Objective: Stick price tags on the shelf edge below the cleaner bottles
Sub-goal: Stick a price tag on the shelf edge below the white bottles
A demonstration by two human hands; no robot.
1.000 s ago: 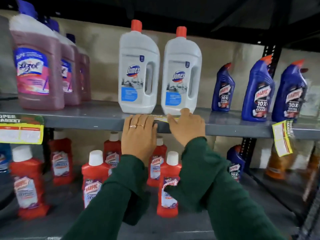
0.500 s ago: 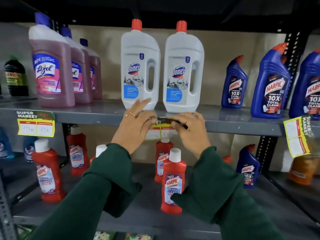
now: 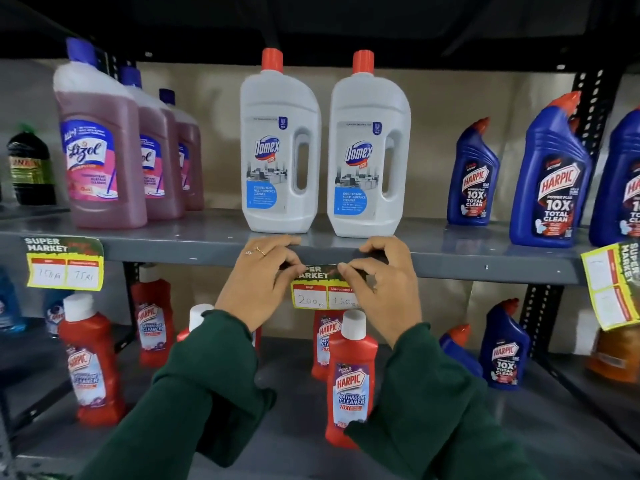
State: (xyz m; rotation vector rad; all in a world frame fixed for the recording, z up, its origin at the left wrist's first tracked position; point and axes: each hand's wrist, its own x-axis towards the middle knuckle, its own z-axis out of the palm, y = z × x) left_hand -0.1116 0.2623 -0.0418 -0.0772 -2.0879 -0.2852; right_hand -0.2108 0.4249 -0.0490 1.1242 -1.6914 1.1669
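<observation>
The head view is showing you partway through the job: your left hand [image 3: 260, 271] and right hand [image 3: 381, 271] are both pressing the top of a yellow price tag [image 3: 320, 292] against the shelf edge [image 3: 485, 265], right below the two white bottles [image 3: 280, 150]. Your fingers [image 3: 294, 268] are curling closed over the tag's upper corners, pinning them to the metal while the lower part with the written prices is hanging free below the edge. One tag [image 3: 64, 263] is already sitting on the edge under the pink bottles [image 3: 100, 150] at the left, so that stretch looks done. At the right, another tag [image 3: 613, 285] is hanging crooked and curling off under the blue bottles [image 3: 550, 174]; it probably needs fixing. I judge you are finishing the middle tag, with the right one likely left.
</observation>
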